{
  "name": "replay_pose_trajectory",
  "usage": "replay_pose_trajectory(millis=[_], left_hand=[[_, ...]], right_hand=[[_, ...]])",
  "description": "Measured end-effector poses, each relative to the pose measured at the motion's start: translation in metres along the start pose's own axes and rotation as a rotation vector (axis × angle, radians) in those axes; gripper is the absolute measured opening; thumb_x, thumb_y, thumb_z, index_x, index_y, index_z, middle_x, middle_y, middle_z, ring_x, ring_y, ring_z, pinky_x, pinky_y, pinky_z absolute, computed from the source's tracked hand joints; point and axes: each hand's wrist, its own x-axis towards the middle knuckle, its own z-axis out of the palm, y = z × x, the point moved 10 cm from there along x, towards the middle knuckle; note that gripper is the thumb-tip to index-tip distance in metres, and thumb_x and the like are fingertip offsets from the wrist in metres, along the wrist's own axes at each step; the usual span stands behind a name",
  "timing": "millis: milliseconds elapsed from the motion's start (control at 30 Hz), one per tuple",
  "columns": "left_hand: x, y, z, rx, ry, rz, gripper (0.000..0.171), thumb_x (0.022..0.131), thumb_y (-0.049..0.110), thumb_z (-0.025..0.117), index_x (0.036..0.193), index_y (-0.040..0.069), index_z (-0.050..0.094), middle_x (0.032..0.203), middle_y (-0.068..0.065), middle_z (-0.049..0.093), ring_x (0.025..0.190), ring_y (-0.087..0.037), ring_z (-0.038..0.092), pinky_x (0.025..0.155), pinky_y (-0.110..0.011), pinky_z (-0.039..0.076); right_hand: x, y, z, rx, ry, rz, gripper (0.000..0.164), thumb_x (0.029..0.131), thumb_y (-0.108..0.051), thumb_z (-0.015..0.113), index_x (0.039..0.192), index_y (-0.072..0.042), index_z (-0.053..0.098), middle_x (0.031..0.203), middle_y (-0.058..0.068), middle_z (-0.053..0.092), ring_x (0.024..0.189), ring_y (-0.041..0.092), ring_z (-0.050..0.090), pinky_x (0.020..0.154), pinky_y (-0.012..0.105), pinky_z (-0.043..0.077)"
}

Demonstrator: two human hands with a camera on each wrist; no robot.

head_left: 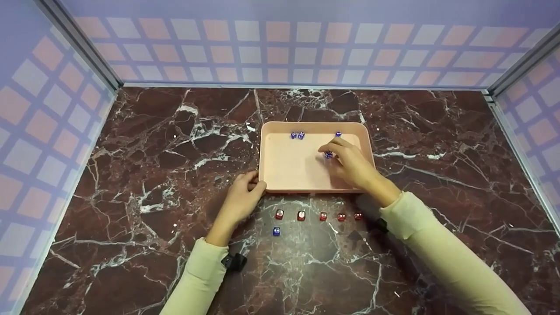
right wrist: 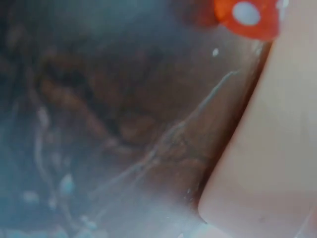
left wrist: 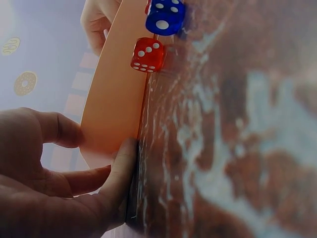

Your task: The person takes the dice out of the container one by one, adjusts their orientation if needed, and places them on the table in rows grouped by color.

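Note:
A shallow peach tray (head_left: 286,168) lies on the marbled table. My left hand (head_left: 243,197) grips its near left corner, the thumb against the near wall and the fingers at the left side; the left wrist view shows this hand (left wrist: 54,173) close up at the tray wall (left wrist: 116,74). Over the tray's right half, my right hand (head_left: 350,164) pinches a blue die (head_left: 328,155) between thumb and fingers. Inside the tray, two blue dice (head_left: 298,135) sit side by side near the far wall, and another blue die (head_left: 338,134) is farther right.
In front of the tray runs a row of several red dice (head_left: 323,216). A single blue die (head_left: 276,231) lies below the row's left end. The right wrist view has a red die (right wrist: 247,17) beside the tray wall (right wrist: 277,148). Patterned panels (head_left: 280,52) enclose the table's back and sides.

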Motion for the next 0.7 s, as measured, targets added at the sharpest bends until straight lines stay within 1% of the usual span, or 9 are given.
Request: replay_pose_trajectory(millis=[100, 233, 333, 467, 567, 700], left_hand=[[0.0, -0.001, 0.0, 0.001, 0.001, -0.002, 0.054, 0.099, 0.019, 0.056, 0.144, -0.009, 0.058, 0.127, -0.022, 0.061, 0.117, -0.034, 0.067, 0.104, -0.045, 0.055], [0.001, -0.001, 0.0, -0.008, 0.005, 0.0, 0.052, 0.099, 0.019, 0.056, 0.143, -0.009, 0.059, 0.126, -0.022, 0.061, 0.116, -0.034, 0.067, 0.103, -0.045, 0.055], [0.001, -0.002, 0.001, -0.012, 0.005, -0.006, 0.052, 0.099, 0.018, 0.056, 0.143, -0.008, 0.06, 0.125, -0.021, 0.061, 0.116, -0.033, 0.067, 0.104, -0.045, 0.054], [0.001, -0.003, 0.001, -0.014, -0.001, -0.014, 0.054, 0.099, 0.019, 0.056, 0.146, -0.009, 0.057, 0.126, -0.021, 0.061, 0.118, -0.033, 0.067, 0.104, -0.045, 0.054], [0.001, -0.001, 0.002, -0.01, -0.002, -0.005, 0.054, 0.099, 0.019, 0.056, 0.145, -0.009, 0.057, 0.126, -0.022, 0.061, 0.117, -0.034, 0.067, 0.104, -0.045, 0.055], [0.0, -0.001, -0.001, -0.005, 0.007, 0.004, 0.051, 0.099, 0.018, 0.056, 0.142, -0.008, 0.061, 0.124, -0.021, 0.061, 0.115, -0.033, 0.068, 0.103, -0.045, 0.055]], right_hand=[[-0.001, -0.003, -0.001, 0.011, 0.007, 0.002, 0.043, 0.081, 0.019, 0.059, 0.121, 0.007, 0.071, 0.106, 0.021, 0.068, 0.093, 0.035, 0.068, 0.08, 0.045, 0.058], [-0.004, -0.009, -0.002, 0.026, 0.015, -0.014, 0.045, 0.081, 0.019, 0.06, 0.124, 0.009, 0.069, 0.104, 0.02, 0.07, 0.089, 0.034, 0.069, 0.074, 0.042, 0.06], [-0.007, -0.013, -0.002, 0.046, 0.0, -0.011, 0.042, 0.082, 0.018, 0.063, 0.122, 0.008, 0.07, 0.103, 0.019, 0.071, 0.088, 0.033, 0.068, 0.075, 0.041, 0.061], [-0.01, -0.02, -0.002, 0.058, -0.02, 0.001, 0.03, 0.085, 0.014, 0.067, 0.114, 0.005, 0.072, 0.103, 0.017, 0.072, 0.09, 0.031, 0.068, 0.078, 0.041, 0.059], [-0.013, -0.028, -0.004, 0.064, -0.015, 0.0, 0.022, 0.088, 0.011, 0.07, 0.108, 0.003, 0.072, 0.102, 0.015, 0.072, 0.091, 0.03, 0.068, 0.079, 0.041, 0.059], [-0.018, -0.043, -0.005, 0.076, -0.001, -0.019, 0.019, 0.088, 0.009, 0.072, 0.105, 0.001, 0.073, 0.102, 0.012, 0.073, 0.09, 0.028, 0.068, 0.081, 0.041, 0.06]])
